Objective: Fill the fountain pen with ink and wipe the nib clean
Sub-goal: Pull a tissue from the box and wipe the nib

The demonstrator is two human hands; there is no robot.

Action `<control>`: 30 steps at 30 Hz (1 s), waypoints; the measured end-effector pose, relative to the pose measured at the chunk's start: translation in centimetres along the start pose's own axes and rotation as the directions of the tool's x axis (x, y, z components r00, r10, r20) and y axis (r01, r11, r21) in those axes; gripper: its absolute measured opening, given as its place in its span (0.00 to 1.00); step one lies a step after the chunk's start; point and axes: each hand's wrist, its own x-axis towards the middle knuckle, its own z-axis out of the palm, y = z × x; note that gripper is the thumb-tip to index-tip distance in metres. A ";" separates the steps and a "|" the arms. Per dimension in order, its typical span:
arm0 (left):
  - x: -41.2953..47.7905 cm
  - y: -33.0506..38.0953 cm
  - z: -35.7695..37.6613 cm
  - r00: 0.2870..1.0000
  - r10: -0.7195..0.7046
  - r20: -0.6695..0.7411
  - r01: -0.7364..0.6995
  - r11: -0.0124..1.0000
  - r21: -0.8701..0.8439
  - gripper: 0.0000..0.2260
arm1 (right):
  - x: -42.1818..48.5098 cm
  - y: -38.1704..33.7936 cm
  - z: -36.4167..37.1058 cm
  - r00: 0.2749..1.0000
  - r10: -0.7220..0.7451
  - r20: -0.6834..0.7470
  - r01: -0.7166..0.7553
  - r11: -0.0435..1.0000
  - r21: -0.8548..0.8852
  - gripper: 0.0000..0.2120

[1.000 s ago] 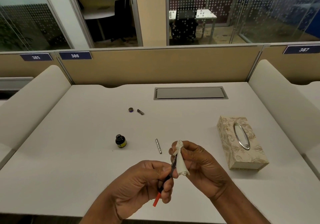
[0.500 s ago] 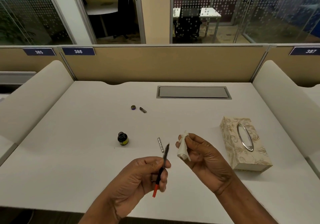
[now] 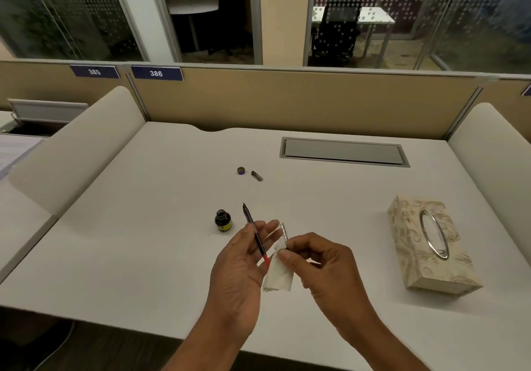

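Note:
My left hand (image 3: 240, 267) holds the fountain pen's inner section (image 3: 254, 231) upright between thumb and fingers, its dark nib pointing up and away and its red converter end low near the palm. My right hand (image 3: 321, 264) pinches a crumpled white tissue (image 3: 277, 277) just right of the pen, apart from the nib. The open ink bottle (image 3: 222, 220) stands on the white desk (image 3: 143, 241) left of the nib. A silver pen barrel (image 3: 284, 231) lies on the desk behind my fingers.
The bottle's cap (image 3: 241, 170) and a small dark pen part (image 3: 257, 175) lie further back. A patterned tissue box (image 3: 431, 244) sits at the right. A grey cable hatch (image 3: 343, 152) is set in the desk's far side, below the partition.
The tissue has come off the nib and dropped lower in my right hand. My left hand raised the pen and tilted its nib up toward the ink bottle.

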 end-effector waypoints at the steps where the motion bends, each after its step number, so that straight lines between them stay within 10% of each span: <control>1: 0.0 0.1 0.0 0.999 0.020 -0.030 -0.020 1.000 -0.006 0.11 | 0.0 0.0 0.3 0.999 -0.022 -0.029 0.021 0.999 -0.031 0.04; 9: 0.0 0.0 0.5 0.974 0.154 -0.164 -0.135 0.983 0.122 0.11 | -0.9 0.3 3.3 0.939 -0.340 -0.046 0.309 0.898 -0.314 0.07; 19: 0.2 -0.1 0.2 0.946 0.186 -0.266 -0.157 0.980 0.126 0.11 | -0.4 -0.3 4.3 0.989 -0.137 0.052 0.144 0.977 -0.159 0.11; 30: 0.6 -0.4 0.0 0.964 0.093 -0.248 -0.117 0.990 -0.081 0.16 | -0.8 0.2 5.6 0.971 -0.238 0.014 0.232 0.934 -0.270 0.20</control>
